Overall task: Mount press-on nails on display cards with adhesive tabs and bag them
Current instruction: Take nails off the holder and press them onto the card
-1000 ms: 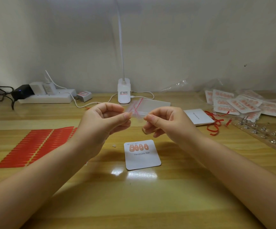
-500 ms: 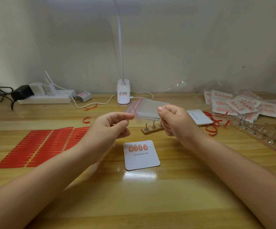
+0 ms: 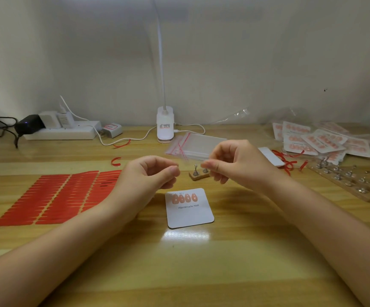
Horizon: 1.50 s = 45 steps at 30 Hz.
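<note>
— While both hands hover over the middle of the glossy wooden bench (image 3: 201, 273), what are they doing?
— The right hand (image 3: 235, 162) pinches a thin clear plastic bag (image 3: 187, 159) with a red zip line, blurred and hard to trace. The left hand (image 3: 150, 173) has thumb and forefinger pressed together just beside it; whether it grips the film I cannot tell.
— And the display card (image 3: 189, 209)?
— Flat on the bench below the hands, white, square with rounded corners, printed "Handmade Nail". Four glossy peach press-on nails (image 3: 184, 198) sit in a row along its top.
— Behind it?
— A small wooden block with metal nail stands (image 3: 198, 173), then a stack of clear zip bags (image 3: 201, 144) before the white clip lamp (image 3: 164, 127) at the back edge.
— The sides?
— Toward the left edge, sheets of red adhesive tabs (image 3: 53, 196) in neat rows. Toward the right back corner, a heap of bagged cards (image 3: 326, 140), red backing strips (image 3: 287, 160), and a long wooden rack of metal stands (image 3: 348, 180).
</note>
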{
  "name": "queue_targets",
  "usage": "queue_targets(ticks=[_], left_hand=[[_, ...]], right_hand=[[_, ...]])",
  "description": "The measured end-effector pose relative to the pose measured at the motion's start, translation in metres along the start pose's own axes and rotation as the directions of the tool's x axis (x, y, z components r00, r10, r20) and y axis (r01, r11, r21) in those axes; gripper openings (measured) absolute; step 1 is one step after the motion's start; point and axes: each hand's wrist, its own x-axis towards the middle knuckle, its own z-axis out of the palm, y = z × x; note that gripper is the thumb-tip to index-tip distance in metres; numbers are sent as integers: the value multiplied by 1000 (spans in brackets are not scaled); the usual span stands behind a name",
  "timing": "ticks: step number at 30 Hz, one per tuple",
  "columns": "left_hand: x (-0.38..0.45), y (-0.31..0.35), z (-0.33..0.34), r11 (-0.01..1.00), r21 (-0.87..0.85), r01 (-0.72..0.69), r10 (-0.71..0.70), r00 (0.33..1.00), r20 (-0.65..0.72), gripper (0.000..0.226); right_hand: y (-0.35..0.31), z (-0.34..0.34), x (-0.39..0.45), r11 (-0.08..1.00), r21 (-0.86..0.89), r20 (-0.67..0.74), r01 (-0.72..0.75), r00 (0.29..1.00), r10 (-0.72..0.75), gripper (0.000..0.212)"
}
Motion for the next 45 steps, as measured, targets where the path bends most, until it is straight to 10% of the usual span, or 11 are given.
queue_targets(ticks=[5,13,35,45], left_hand=[[-2,1,1,1000,-1,-28,28,1000,-13,16],[-4,-3,0,989,121,-89,90,996,-1,15],[-2,-12,-4,908,368,-201,233,971,-44,13],[4,0,-6,983,183,-11,30,994,-101,5]], right_hand=[[-5,0,-2,925,-379,195,28,979,51,26],[-7,15,-9,732,-675,414,88,867,277,101],[-4,15,-10,851,-516,348,-97,884,311,78],[-3,30,-12,926,-372,146,68,989,-14,94]])
